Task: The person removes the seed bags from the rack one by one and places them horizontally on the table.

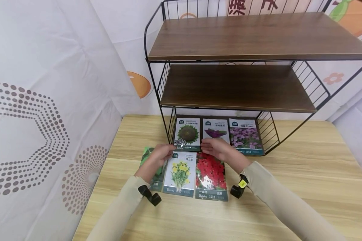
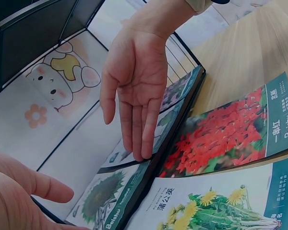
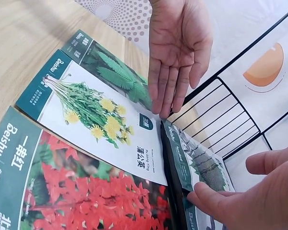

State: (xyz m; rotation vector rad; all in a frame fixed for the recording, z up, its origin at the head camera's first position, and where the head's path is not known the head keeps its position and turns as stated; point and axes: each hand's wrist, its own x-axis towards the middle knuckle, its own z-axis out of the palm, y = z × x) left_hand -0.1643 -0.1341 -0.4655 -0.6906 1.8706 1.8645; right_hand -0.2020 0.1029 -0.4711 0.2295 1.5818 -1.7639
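A sunflower seed packet (image 1: pixel 187 132) lies on the bottom shelf at its left end. My left hand (image 1: pixel 160 154) is at its left edge, fingers straight and together, as the right wrist view shows. At its right edge my right hand (image 1: pixel 218 148) has extended fingertips touching down beside the neighbouring purple-leaf packet (image 1: pixel 215 124). Farther right on that shelf is a packet with purple flowers (image 1: pixel 246 135). In front, on the table, lie a yellow dandelion packet (image 1: pixel 179 174), a red-flower packet (image 1: pixel 210 172) and a green-leaf packet (image 3: pixel 117 72), partly hidden by my left arm in the head view.
A black wire rack with brown upper (image 1: pixel 253 35) and middle (image 1: pixel 235 85) boards stands over the packets. Its wire side panel (image 1: pixel 172 125) rises close to my left hand. Printed white cloth (image 1: pixel 48 83) hangs behind and left of the wooden table (image 1: pixel 313 180).
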